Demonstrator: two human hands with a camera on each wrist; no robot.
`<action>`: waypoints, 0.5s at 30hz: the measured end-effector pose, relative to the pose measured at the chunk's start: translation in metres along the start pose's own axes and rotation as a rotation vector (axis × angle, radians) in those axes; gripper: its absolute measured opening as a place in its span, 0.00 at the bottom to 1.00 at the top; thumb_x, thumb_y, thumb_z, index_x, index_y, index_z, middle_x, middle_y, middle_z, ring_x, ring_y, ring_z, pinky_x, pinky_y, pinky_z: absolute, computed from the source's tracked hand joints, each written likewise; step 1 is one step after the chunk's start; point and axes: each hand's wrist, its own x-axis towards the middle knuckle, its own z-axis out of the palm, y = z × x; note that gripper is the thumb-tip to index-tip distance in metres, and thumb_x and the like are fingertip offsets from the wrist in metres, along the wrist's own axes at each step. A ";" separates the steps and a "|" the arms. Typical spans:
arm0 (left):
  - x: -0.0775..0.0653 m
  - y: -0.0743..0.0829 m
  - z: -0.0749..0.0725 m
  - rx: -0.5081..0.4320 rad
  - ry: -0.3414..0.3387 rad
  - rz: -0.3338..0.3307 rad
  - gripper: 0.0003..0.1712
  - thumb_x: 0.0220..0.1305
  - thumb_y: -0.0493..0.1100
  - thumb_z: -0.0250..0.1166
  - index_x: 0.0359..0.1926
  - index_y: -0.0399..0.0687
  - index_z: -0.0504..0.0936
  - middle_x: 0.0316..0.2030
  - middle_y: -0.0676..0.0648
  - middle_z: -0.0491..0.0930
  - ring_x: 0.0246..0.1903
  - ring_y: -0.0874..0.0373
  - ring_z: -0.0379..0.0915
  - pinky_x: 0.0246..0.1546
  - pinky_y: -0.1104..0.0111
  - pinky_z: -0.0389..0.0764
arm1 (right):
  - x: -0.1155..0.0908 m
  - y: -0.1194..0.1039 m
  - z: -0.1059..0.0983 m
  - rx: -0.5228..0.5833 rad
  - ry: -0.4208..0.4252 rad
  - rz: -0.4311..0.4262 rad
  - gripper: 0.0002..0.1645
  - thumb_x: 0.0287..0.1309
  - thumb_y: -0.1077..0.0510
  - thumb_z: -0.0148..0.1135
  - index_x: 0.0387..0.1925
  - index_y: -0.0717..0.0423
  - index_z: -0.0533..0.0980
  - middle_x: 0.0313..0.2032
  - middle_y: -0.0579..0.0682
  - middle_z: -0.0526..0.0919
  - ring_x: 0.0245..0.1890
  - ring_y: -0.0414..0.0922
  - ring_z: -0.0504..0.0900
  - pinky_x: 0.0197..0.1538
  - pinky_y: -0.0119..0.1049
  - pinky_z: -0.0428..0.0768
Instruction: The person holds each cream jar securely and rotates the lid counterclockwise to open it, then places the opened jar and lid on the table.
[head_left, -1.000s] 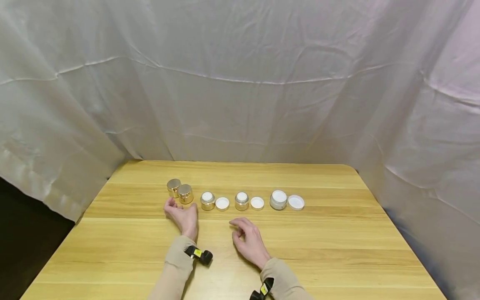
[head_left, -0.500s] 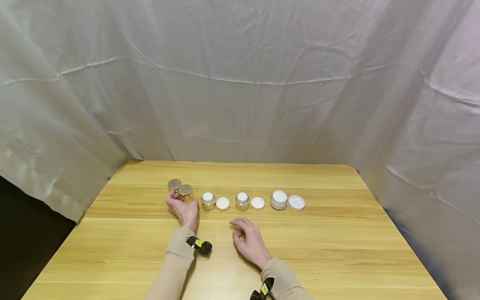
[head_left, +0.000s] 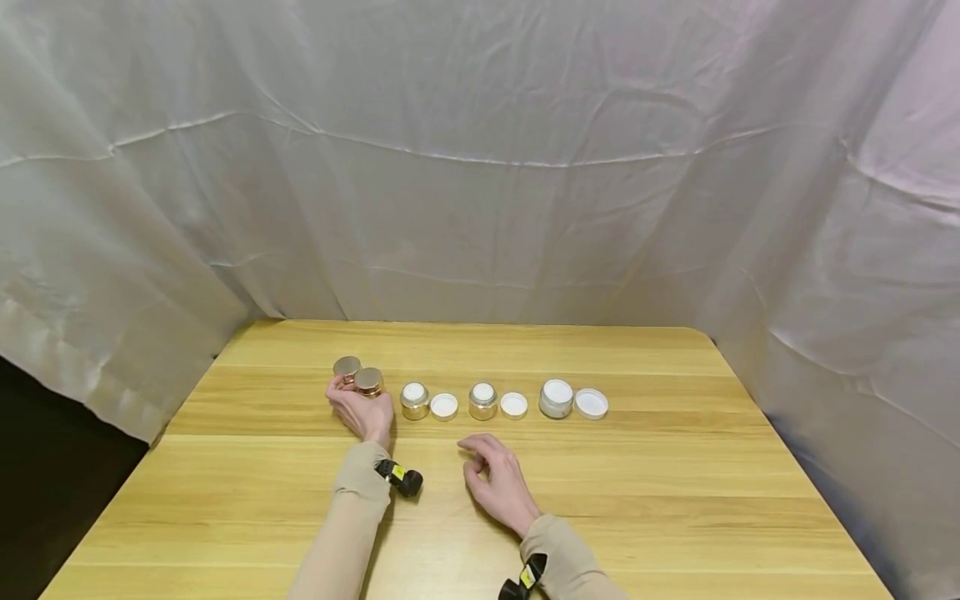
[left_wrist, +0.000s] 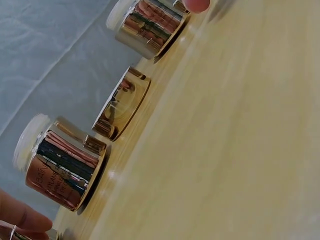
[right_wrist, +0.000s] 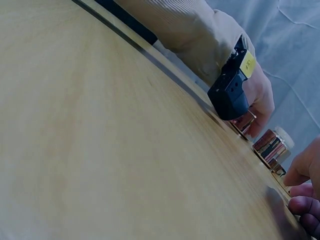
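Two closed gold jars stand at the left of the table. My left hand point(head_left: 363, 413) holds the nearer gold jar point(head_left: 368, 381), fingers round its left side and thumb at its right. The farther gold jar point(head_left: 347, 367) sits just behind, partly hidden by the fingers. Only a finger point(left_wrist: 22, 216) of that hand shows in the left wrist view, against a shiny edge at the corner. My right hand point(head_left: 501, 487) rests loosely curled on the table with nothing in it. Nearest to it are an opened gold jar point(head_left: 483, 402) and its upturned white-lined lid point(head_left: 513, 406).
Right of the left hand stand another opened gold jar point(head_left: 415, 402) and its lid point(head_left: 444, 407). Farther right are an opened pale jar point(head_left: 556, 400) and its lid point(head_left: 592, 404). A grey curtain point(head_left: 480, 167) hangs behind the wooden table point(head_left: 675, 500).
My left hand has moved forward from in front of the two closed gold jars and taken hold of the nearer one. The right hand has stayed in place.
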 end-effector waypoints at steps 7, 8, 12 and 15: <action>0.003 0.001 0.002 0.040 0.023 -0.036 0.49 0.42 0.23 0.64 0.68 0.43 0.57 0.53 0.36 0.71 0.60 0.37 0.65 0.68 0.46 0.64 | 0.000 0.001 0.001 -0.004 -0.002 -0.007 0.20 0.51 0.72 0.62 0.47 0.60 0.83 0.44 0.52 0.85 0.31 0.36 0.75 0.40 0.29 0.80; 0.003 0.001 0.002 0.040 0.023 -0.037 0.49 0.42 0.23 0.64 0.68 0.43 0.57 0.53 0.36 0.71 0.59 0.37 0.66 0.67 0.45 0.65 | 0.000 0.002 0.001 -0.004 -0.001 -0.009 0.20 0.51 0.72 0.62 0.47 0.60 0.83 0.44 0.52 0.85 0.31 0.36 0.75 0.40 0.29 0.80; 0.003 0.002 0.000 0.027 0.001 -0.051 0.49 0.41 0.23 0.62 0.68 0.43 0.56 0.52 0.36 0.72 0.60 0.37 0.66 0.68 0.46 0.64 | 0.000 0.002 0.000 -0.005 0.000 -0.012 0.20 0.50 0.72 0.62 0.47 0.60 0.83 0.44 0.51 0.85 0.31 0.36 0.75 0.40 0.30 0.80; 0.003 0.001 -0.004 -0.028 -0.036 -0.073 0.52 0.40 0.21 0.61 0.69 0.44 0.54 0.52 0.37 0.71 0.59 0.39 0.66 0.69 0.47 0.64 | 0.000 0.002 0.000 -0.003 0.001 -0.013 0.20 0.50 0.72 0.63 0.47 0.59 0.83 0.44 0.52 0.86 0.31 0.36 0.75 0.40 0.30 0.80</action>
